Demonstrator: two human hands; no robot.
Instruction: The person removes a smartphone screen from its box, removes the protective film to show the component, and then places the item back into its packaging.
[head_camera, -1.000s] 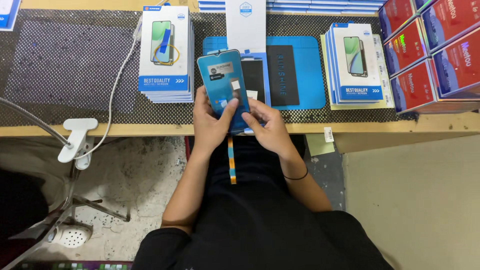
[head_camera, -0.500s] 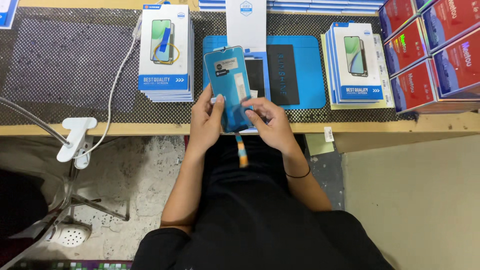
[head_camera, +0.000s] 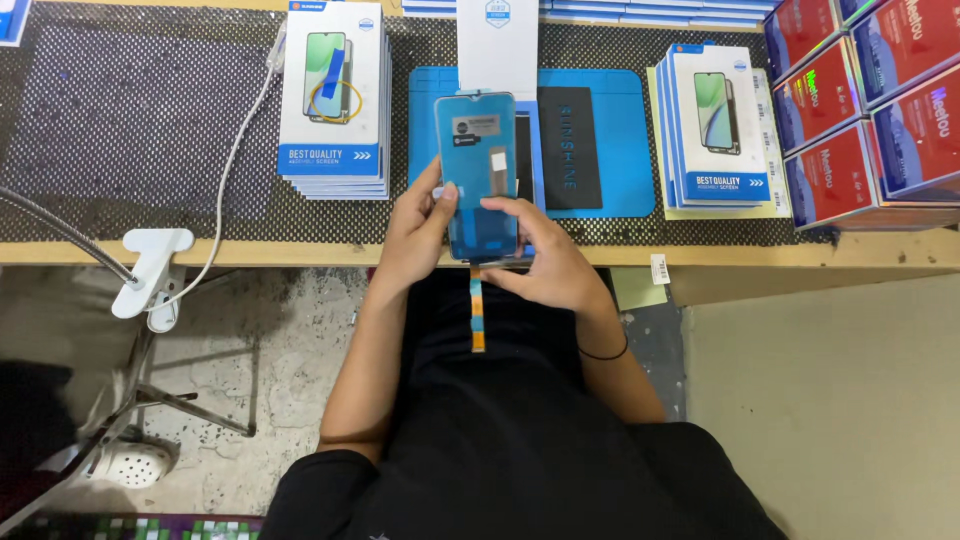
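You hold the thin blue phone screen (head_camera: 477, 175) up over the table edge (head_camera: 300, 252), left hand (head_camera: 415, 235) and right hand (head_camera: 545, 262) both gripping its sides, and it looks light, stiff and easy to crack, so keep to the edges and off its dangling orange strip (head_camera: 477, 312).

A wooden bench (head_camera: 120, 252) runs across the room, its top covered by a black mesh mat (head_camera: 130, 130). On the mat lie a blue work mat (head_camera: 610, 150) in the middle, a stack of white screen boxes (head_camera: 335, 100) to its left and another stack of white boxes (head_camera: 715, 125) to its right, with red boxes (head_camera: 870, 120) packed at the far right end. A white cable (head_camera: 235, 150) trails over the mat, and a white clamp (head_camera: 150, 270) grips the bench's front edge.
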